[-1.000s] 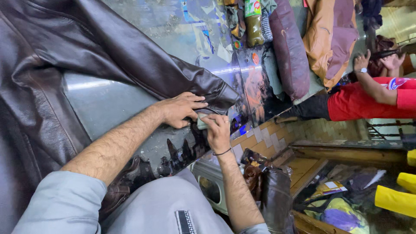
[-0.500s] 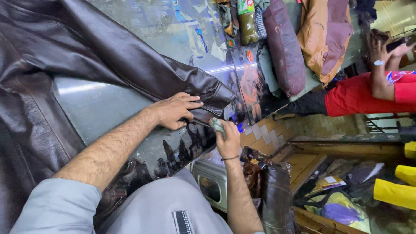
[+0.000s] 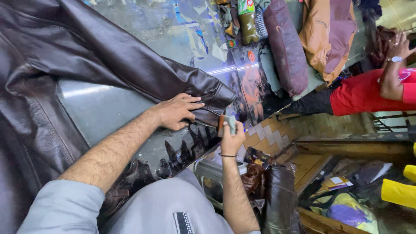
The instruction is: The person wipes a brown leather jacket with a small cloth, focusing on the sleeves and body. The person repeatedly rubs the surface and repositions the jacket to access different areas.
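While left hand [image 3: 177, 112] pins sleeve [image 3: 143, 71], bottle [image 3: 248, 21] beyond

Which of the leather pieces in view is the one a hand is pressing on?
The dark brown leather jacket spread on the table: the left hand lies flat on its sleeve cuff. The maroon and tan pieces farther back lie untouched.

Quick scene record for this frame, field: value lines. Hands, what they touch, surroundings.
surface: glass-topped table, scuffed and paint-marked
left hand: left hand pressed flat on the sleeve cuff of a dark brown leather jacket
right hand: right hand holds a small pale block upright at the table edge, beside the cuff
far end of table: green bottle, maroon cushion, tan and maroon garment
other person: red-sleeved arm, at right
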